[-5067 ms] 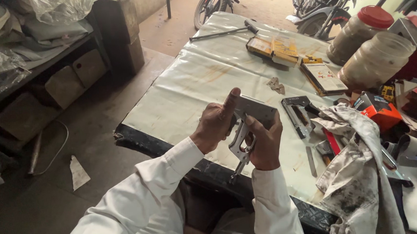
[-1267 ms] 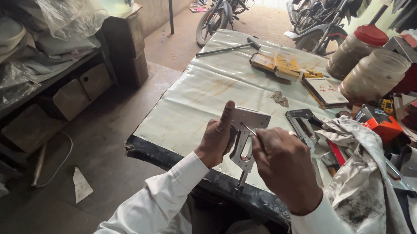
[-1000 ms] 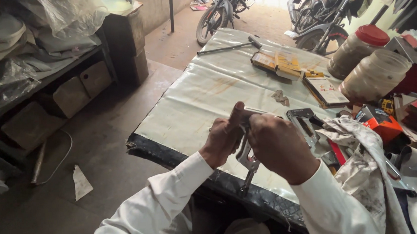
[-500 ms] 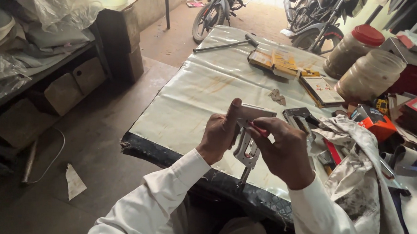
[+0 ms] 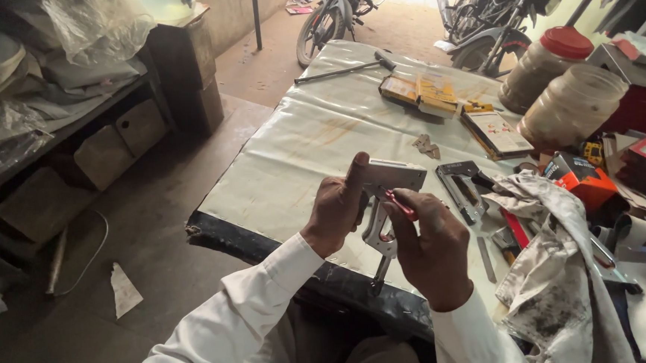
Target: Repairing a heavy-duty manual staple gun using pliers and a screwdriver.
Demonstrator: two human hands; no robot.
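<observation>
1. Containers, upper right of frame: a plastic jar with red lid (image 5: 548, 67) and, just beside it toward the lower right, a lidless plastic jar (image 5: 571, 106). Both look filled with a brownish mass; what it is cannot be told through the cloudy walls.
2. Both jars stand on the table (image 5: 298, 145), which is covered by a pale sheet with a dark front edge.
3. Left hand (image 5: 337, 210), centre frame: fingers wrapped closed around the body of a metal staple gun (image 5: 384, 200), index finger stretched straight up along its left side, tip level with the gun's top edge.
4. Right hand (image 5: 431, 246), just right of centre and lower: fingers curled in tight, thumb and forefinger pinched narrow on a small red-tipped tool (image 5: 399, 203), whose tip touches the middle of the staple gun.
5. Staple gun position: held upright above the table's near edge, between the two hands, head at top pointing right, handle lever hanging below the knuckles.
6. A second staple gun (image 5: 462, 188) lies flat on the sheet just right of the held one, untouched by either hand.
7. Stained cloth (image 5: 560, 264) is heaped at lower right; yellow boxes (image 5: 418, 93) and a hammer (image 5: 346, 68) lie at the far end.
</observation>
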